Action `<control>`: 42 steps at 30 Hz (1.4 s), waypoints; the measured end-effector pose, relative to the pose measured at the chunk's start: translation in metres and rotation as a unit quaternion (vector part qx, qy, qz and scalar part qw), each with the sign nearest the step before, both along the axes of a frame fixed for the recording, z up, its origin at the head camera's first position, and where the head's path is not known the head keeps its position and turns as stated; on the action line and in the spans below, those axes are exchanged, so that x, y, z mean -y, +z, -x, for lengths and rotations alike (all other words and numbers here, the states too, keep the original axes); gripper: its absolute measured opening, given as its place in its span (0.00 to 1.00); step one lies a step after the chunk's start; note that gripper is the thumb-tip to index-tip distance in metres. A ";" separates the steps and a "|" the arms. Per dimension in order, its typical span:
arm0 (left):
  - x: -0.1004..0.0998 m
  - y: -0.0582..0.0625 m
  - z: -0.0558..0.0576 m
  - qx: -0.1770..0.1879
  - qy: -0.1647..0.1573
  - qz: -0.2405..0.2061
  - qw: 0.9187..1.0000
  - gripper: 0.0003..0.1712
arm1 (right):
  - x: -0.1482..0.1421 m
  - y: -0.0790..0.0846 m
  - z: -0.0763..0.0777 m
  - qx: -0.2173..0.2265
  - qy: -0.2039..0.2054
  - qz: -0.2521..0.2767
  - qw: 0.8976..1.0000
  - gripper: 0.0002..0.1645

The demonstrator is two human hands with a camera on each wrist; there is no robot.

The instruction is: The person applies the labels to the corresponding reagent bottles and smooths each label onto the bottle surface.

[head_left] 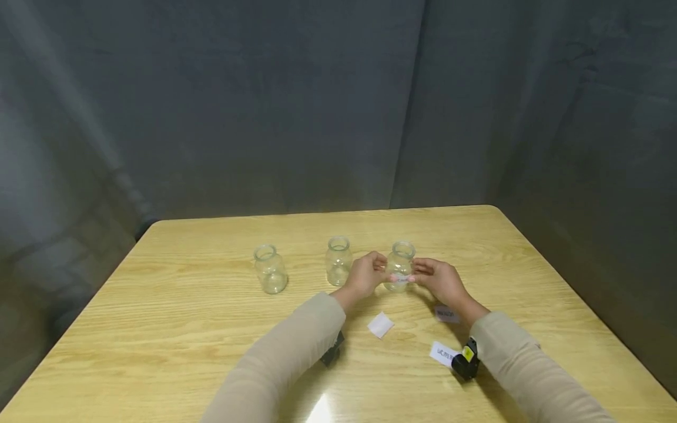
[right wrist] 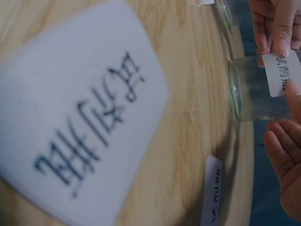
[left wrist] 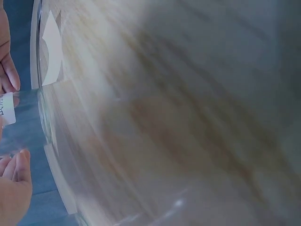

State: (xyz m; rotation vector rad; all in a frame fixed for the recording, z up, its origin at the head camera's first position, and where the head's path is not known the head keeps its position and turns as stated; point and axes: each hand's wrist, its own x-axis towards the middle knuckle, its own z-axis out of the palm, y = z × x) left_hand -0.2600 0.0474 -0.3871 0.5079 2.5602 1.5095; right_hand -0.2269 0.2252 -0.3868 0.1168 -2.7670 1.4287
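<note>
Both hands are at the rightmost clear glass jar (head_left: 404,251), which stands upright on the table. My left hand (head_left: 365,275) holds its left side, the thumb pressed on a white label (right wrist: 276,77) that lies across the jar's front. On the other side, my right hand (head_left: 439,281) has its thumb at the label's opposite edge, with its fingers extended beside the glass. Dark handwritten characters show on the label in the right wrist view. The left wrist view catches only part of the left hand (left wrist: 14,188) and the label (left wrist: 8,113) at its edge.
A middle glass jar (head_left: 338,262) and a left glass jar (head_left: 272,273) stand upright on the wooden table (head_left: 174,305). In front lies a blank white paper piece (head_left: 381,325). Two written labels, a nearer one (head_left: 443,353) and a farther one (head_left: 447,314), lie by the right forearm.
</note>
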 end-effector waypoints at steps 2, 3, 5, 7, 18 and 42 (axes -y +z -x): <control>0.002 0.000 0.000 -0.001 0.002 0.004 1.000 0.24 | 0.000 0.000 0.001 -0.002 0.004 0.000 1.000 0.33; 0.003 0.000 0.000 -0.001 0.002 0.004 1.000 0.23 | 0.000 0.000 0.001 -0.004 0.005 -0.002 1.000 0.33; 0.004 0.000 -0.001 -0.005 0.003 0.009 1.000 0.22 | 0.000 0.000 0.000 -0.006 0.002 -0.006 1.000 0.32; 0.004 0.000 -0.002 -0.010 0.002 0.014 1.000 0.20 | -0.001 0.000 -0.001 -0.006 -0.004 -0.014 1.000 0.31; 0.007 -0.001 -0.009 0.000 -0.020 0.002 1.000 0.16 | -0.009 0.004 -0.011 -0.011 -0.028 -0.036 0.999 0.26; 0.002 -0.008 -0.028 0.082 -0.094 -0.027 0.992 0.10 | -0.039 0.003 -0.035 0.017 0.022 -0.074 0.997 0.29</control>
